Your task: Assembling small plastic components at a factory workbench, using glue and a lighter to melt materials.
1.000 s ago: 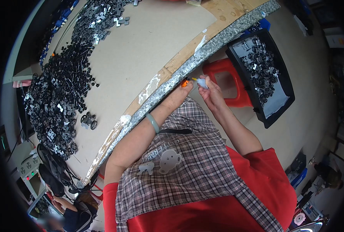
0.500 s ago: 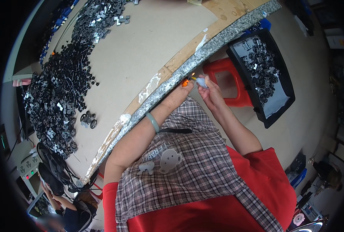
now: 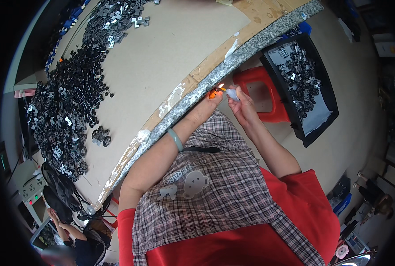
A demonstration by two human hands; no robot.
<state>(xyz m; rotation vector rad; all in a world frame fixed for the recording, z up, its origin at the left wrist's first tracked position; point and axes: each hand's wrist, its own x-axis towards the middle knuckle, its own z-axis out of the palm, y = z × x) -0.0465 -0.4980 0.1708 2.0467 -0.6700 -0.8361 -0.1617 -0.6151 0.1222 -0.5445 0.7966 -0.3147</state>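
Right hand (image 3: 242,103) clamped on pale lighter (image 3: 232,93), flame lit. Left hand (image 3: 211,98) pinches small orange piece (image 3: 212,92) right at flame tip, beside table edge (image 3: 233,57). Best: keep piece steady, fingers clear of flame, brief heat.

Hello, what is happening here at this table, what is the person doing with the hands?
A person in a red shirt and checked apron holds both hands together just past the table's stone edge. The right hand holds a small pale lighter with a little flame, held against a small orange piece at the left hand. A heap of small black parts lies on the table, and more fill a black tray above a red stool.
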